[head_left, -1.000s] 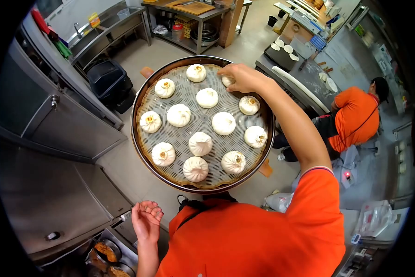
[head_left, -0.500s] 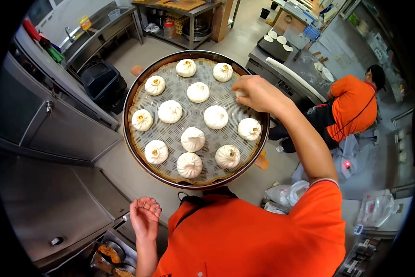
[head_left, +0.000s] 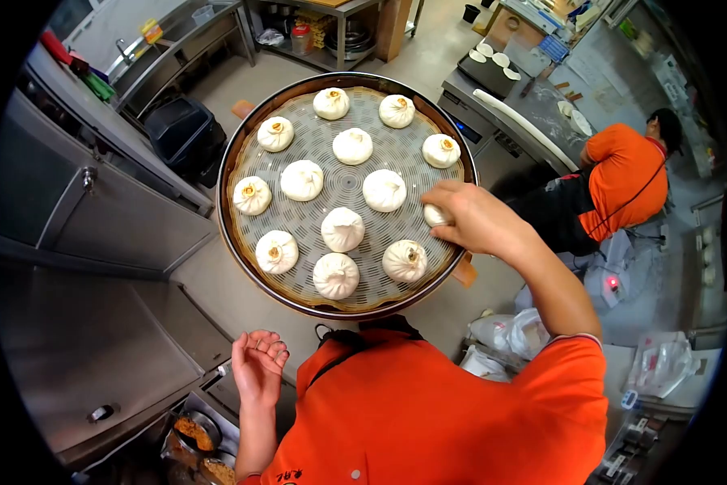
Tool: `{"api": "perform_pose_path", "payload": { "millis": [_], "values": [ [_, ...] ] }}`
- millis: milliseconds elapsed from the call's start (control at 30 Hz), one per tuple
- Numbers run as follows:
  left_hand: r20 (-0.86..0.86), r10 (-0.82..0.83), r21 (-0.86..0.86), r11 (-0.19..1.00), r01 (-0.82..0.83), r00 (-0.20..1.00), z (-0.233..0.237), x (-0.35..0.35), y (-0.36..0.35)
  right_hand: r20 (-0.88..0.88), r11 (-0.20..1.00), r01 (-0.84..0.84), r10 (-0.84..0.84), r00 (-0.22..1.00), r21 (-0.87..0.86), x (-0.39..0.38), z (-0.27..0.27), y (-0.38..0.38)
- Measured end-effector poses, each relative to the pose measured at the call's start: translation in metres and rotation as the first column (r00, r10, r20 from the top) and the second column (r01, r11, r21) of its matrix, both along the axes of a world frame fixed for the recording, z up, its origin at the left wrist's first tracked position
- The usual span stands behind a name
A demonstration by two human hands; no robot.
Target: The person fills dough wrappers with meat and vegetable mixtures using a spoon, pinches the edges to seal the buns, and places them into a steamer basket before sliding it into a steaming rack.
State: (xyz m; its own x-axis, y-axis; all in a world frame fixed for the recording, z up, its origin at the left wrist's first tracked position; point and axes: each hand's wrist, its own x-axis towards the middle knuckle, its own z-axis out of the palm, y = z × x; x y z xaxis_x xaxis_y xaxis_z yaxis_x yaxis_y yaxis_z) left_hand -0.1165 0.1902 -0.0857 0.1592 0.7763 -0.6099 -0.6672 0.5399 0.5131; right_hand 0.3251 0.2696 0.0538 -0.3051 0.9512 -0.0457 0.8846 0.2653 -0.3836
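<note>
A round bamboo steamer (head_left: 227, 162) with a perforated liner holds several white pleated buns. My right hand (head_left: 473, 217) reaches in from the right, its thumb and fingers closed round a bun (head_left: 436, 215) near the steamer's right rim. That bun is partly hidden by the fingers. Just above it sits another bun (head_left: 441, 150) with orange filling showing at its top. To its lower left lies a bun with a dark spot of filling (head_left: 405, 261). My left hand (head_left: 258, 364) is held palm up below the steamer, fingers loosely curled and apart, holding nothing.
A co-worker in an orange shirt (head_left: 626, 182) bends at a steel worktable on the right, where a long dough roll (head_left: 525, 129) lies. A dark bin (head_left: 184, 137) stands left of the steamer. Pans of filling (head_left: 194, 432) are at lower left, plastic bags (head_left: 509, 331) at right.
My right hand has let go of a bun at the steamer's upper right and moved down onto the bun below it. The left hand stays about where it was.
</note>
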Motion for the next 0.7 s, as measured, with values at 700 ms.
{"api": "perform_pose_path", "payload": {
  "millis": [700],
  "values": [
    [0.038,0.011,0.019,1.000,-0.012,0.999,0.002,-0.002,-0.011,-0.154,0.987,-0.159,0.154,0.976,-0.021,-0.067,0.004,-0.033]
  ]
}}
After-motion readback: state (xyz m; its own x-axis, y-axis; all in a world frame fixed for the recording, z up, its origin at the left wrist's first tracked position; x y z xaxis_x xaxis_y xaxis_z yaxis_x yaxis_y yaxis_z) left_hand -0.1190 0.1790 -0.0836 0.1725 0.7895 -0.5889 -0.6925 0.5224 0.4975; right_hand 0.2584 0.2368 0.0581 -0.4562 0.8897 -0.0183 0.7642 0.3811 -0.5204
